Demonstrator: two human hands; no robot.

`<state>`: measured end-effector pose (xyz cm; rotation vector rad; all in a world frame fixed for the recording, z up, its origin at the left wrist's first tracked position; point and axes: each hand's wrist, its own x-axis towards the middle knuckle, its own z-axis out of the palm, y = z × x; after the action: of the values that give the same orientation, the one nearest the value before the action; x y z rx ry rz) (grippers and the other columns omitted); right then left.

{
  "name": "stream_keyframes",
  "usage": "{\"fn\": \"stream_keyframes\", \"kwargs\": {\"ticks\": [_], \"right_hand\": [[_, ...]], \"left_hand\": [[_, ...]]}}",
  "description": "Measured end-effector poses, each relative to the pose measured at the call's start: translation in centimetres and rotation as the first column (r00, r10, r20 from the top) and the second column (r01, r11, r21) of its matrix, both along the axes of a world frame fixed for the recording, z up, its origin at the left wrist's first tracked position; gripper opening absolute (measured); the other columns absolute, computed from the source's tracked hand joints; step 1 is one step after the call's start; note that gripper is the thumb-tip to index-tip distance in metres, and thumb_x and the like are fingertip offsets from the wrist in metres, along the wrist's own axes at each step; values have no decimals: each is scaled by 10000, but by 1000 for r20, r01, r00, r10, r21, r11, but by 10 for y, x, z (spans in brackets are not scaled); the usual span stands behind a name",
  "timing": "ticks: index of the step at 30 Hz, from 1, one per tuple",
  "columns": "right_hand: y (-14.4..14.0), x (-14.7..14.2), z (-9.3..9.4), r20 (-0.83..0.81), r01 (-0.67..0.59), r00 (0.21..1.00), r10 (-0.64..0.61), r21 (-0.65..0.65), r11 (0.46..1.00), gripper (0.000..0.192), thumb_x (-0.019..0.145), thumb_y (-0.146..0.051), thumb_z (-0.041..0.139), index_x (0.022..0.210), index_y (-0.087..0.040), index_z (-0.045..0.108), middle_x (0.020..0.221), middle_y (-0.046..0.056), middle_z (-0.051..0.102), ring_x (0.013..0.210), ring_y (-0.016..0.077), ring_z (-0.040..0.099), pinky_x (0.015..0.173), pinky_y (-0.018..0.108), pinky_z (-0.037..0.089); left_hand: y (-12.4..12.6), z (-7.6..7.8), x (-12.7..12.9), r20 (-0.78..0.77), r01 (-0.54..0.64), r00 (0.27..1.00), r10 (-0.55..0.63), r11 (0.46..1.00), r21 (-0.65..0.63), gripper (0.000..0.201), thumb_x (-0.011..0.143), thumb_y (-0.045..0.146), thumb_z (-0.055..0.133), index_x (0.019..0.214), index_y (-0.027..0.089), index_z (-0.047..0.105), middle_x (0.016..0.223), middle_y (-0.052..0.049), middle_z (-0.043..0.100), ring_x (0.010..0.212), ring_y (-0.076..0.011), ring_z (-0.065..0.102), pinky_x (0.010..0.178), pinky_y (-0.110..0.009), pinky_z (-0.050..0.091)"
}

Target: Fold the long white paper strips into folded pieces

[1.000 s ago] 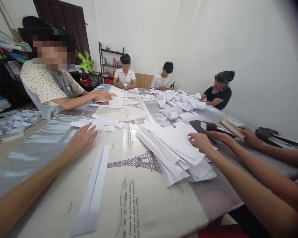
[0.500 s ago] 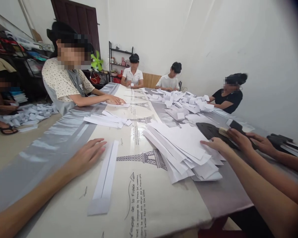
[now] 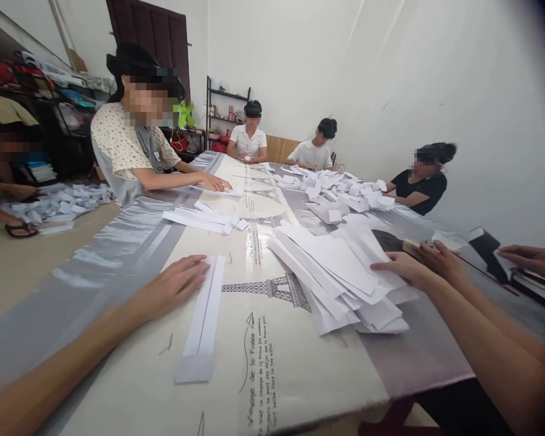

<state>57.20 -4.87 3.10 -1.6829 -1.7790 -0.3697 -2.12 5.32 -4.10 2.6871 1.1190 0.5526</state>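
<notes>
My left hand [image 3: 179, 281] lies on the table with its fingers stretched out, the fingertips at the upper left edge of a folded white paper strip [image 3: 203, 321]. A seam runs along the strip, and a flap shows at its near end. Over on the right, my right hand [image 3: 402, 267] pinches the edge of a white paper sheet [image 3: 361, 245] on a fanned pile of paper sheets [image 3: 327, 272]. The fingertips are partly hidden among the sheets, so how many they grip cannot be made out.
A tablecloth [image 3: 131, 387] with Eiffel Tower prints covers the table. Several paper strips [image 3: 200, 219] lie farther off, and a heap of folded papers [image 3: 340, 191] is at the back right. A co-worker's hand [image 3: 442, 263] works beside my right arm. Other people sit around the table.
My right fingers have closed on the paper, and a sheet's far end has risen. The co-worker's hands at right have moved apart with a dark object. The view has shifted slightly.
</notes>
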Motion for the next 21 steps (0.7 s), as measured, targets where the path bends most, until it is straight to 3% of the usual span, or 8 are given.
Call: {"fn": "stream_keyframes", "kwargs": {"ticks": [4, 6, 11, 15, 17, 19, 20, 21], "right_hand": [[7, -27, 16, 79, 189, 982, -172, -305, 933, 241, 980, -350, 613, 1136, -174, 667, 1113, 88, 675, 974, 223, 669, 849, 370, 549], [11, -57, 13, 117, 217, 976, -186, -378, 900, 287, 933, -319, 653, 1124, -108, 682, 1088, 181, 686, 1010, 294, 664, 868, 395, 504], [24, -131, -4, 65, 87, 996, -61, -581, 809, 391, 855, -564, 681, 990, -204, 752, 1015, 101, 745, 832, 240, 702, 777, 325, 521], [41, -128, 8, -10, 90, 993, -119, -585, 806, 556, 975, -621, 421, 1024, -181, 757, 1060, 127, 755, 950, 269, 702, 866, 349, 521], [46, -114, 12, -30, 160, 976, -216, -575, 803, 547, 936, -609, 494, 1171, -167, 714, 1147, 157, 735, 1015, 306, 686, 889, 394, 522], [46, -103, 7, -68, 166, 963, -262, -616, 770, 552, 857, -611, 609, 1139, -152, 730, 1137, 173, 739, 972, 312, 702, 826, 381, 551], [44, -101, 3, -94, 149, 960, -265, -627, 764, 543, 836, -606, 635, 1123, -157, 739, 1183, 166, 727, 993, 302, 701, 825, 356, 555], [42, -101, -2, -117, 139, 956, -271, -631, 763, 554, 818, -613, 653, 1128, -162, 739, 1220, 162, 714, 1020, 301, 696, 833, 346, 555]], "left_hand": [[2, -2, 0, 0, 21, 1000, -21, 1000, 9, 535, 1045, 512, 303, 1398, 228, 587, 1511, -86, 502, 1372, -279, 486, 1164, -439, 388], [3, -2, 1, 2, 33, 999, -33, 999, 21, 537, 1043, 506, 307, 1382, 212, 601, 1495, -99, 515, 1362, -283, 494, 1158, -438, 394], [2, -3, -3, 18, 39, 999, -40, 999, 29, 517, 1048, 485, 298, 1365, 216, 606, 1478, -96, 529, 1348, -273, 507, 1151, -427, 402], [-11, 7, -1, 133, 23, 991, -21, 1000, -14, 501, 1035, 494, 328, 1311, 204, 628, 1437, -107, 557, 1334, -287, 510, 1162, -467, 379], [-24, 21, 10, 314, -3, 949, 38, 994, -111, 493, 1009, 522, 385, 1285, 195, 630, 1387, -110, 588, 1313, -294, 527, 1168, -480, 368], [-39, 37, 32, 515, 32, 840, 170, 933, -360, 481, 970, 549, 466, 1244, 194, 639, 1321, -111, 633, 1230, -285, 597, 1107, -434, 449], [-46, 43, 49, 578, 121, 777, 248, 843, -524, 499, 947, 561, 511, 1260, 189, 622, 1313, -120, 641, 1212, -277, 616, 1081, -406, 478], [-51, 49, 68, 598, 247, 740, 306, 704, -666, 547, 931, 580, 538, 1304, 184, 587, 1342, -137, 625, 1216, -277, 620, 1052, -386, 506]]}}
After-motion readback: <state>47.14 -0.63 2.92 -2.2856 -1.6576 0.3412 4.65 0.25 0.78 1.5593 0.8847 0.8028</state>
